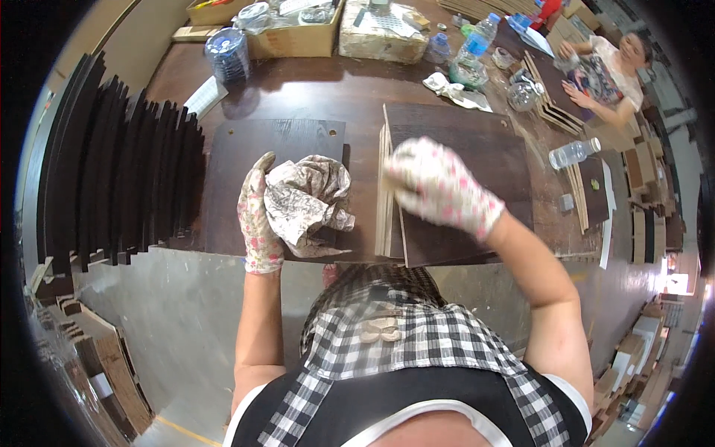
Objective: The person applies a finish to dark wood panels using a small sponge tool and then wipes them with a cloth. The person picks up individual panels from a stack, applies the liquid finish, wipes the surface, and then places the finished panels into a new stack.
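My left hand (258, 216), in a floral glove, grips a crumpled, stained white rag (304, 197). The rag lies over a dark wood-grain board (238, 164) flat on the table, with small round holes near its far corners. My right hand (439, 182), in a matching glove and slightly blurred, is closed above the left part of a stack of dark boards (477, 141). Its fingers curl near the stack's pale left edge. Whatever they hold, if anything, is hidden.
Many dark boards (119, 171) stand on edge at the left. Behind are a blue-wrapped roll (227, 56), a cardboard box (290, 43), and bottles including a water bottle (480, 36). A clear bottle (573, 153) lies at right. A co-worker (614, 82) handles boards at far right.
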Motion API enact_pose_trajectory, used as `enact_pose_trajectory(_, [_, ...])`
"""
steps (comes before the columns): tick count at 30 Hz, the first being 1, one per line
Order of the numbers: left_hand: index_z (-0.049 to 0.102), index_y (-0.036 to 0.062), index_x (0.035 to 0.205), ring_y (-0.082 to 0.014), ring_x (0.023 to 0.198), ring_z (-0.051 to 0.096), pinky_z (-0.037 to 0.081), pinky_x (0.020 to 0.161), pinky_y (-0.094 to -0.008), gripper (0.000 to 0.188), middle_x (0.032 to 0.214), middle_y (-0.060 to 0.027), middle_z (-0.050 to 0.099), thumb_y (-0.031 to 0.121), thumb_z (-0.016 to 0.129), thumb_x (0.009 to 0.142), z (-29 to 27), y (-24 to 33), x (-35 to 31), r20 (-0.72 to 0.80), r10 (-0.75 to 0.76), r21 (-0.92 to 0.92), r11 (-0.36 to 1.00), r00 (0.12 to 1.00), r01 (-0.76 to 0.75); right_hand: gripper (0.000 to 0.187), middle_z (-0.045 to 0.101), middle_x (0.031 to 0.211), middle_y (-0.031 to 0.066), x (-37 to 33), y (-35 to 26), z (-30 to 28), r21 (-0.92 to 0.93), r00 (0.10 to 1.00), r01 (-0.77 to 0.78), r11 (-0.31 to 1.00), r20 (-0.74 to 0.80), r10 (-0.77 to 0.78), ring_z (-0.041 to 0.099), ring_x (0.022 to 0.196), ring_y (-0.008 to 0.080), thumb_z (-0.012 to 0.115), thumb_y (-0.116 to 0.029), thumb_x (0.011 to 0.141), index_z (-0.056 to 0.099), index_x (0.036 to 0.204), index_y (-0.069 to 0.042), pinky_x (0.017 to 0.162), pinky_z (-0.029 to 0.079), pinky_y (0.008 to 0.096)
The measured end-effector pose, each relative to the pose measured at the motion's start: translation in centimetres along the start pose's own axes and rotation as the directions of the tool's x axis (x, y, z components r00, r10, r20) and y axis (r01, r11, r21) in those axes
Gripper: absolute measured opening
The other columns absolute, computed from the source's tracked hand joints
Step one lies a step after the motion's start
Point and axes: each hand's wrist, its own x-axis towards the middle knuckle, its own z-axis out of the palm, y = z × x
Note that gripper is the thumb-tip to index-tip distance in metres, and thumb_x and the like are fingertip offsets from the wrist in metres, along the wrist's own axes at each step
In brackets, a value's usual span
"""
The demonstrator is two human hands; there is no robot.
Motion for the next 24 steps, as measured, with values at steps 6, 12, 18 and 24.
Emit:
enact_pose_trajectory(6, [0.056,-0.0041,0.136,-0.0235,0.123,0.057,0.044,0.107,-0.0375,0.048,0.135,-0.0155,0.059,0.032,0.042,0.107,3.1,2.3,2.3,0.093,0.133,0.013,0.991,0.987,-0.134,0.037,0.069,0.109,0.0121,-9.2,-6.8,-5.6,0.381,0.959,-0.264,0.886,0.204,0.198,0.067,0.103,0.0246,0.070,-0.011,0.084,0.067,0.121,-0.010,0.092,0.055,0.0372])
enact_pose_trajectory(12, [0.070,0.0035,0.122,-0.0223,0.113,0.062,0.046,0.103,-0.0358,0.029,0.121,-0.0109,0.068,0.019,0.058,0.100,13.6,9.1,1.2,0.524,0.236,0.118,0.931,0.818,-0.344,0.042,0.067,0.119,0.0105,-20.8,-5.9,-5.6,0.888,0.426,-0.128,0.442,-0.353,0.833,0.065,0.109,0.0194,0.071,-0.001,0.083,0.064,0.124,0.005,0.097,0.051,0.0330])
enact_pose_trajectory(18, [0.069,0.0143,0.125,-0.0324,0.125,0.054,0.045,0.105,-0.0461,0.034,0.132,-0.0071,0.062,0.030,0.061,0.096,26.4,1.6,5.7,0.866,0.114,0.436,0.309,0.488,-0.845,0.043,0.068,0.119,0.0154,-26.9,-5.9,-3.8,0.882,0.121,-0.082,0.463,-0.453,0.883,0.067,0.105,0.0237,0.070,-0.010,0.087,0.061,0.126,0.006,0.095,0.053,0.0353])
enact_pose_trajectory(24, [0.073,0.0155,0.115,-0.0356,0.120,0.057,0.048,0.098,-0.0491,0.038,0.126,-0.0133,0.066,0.031,0.071,0.080,36.0,-2.4,1.2,0.973,0.070,0.134,0.603,0.220,-0.786,0.036,0.066,0.126,0.0124,-30.2,-3.1,-3.3,0.867,0.023,-0.064,0.494,-0.494,0.869,0.065,0.112,0.0213,0.065,-0.004,0.091,0.062,0.126,0.002,0.098,0.052,0.0337])
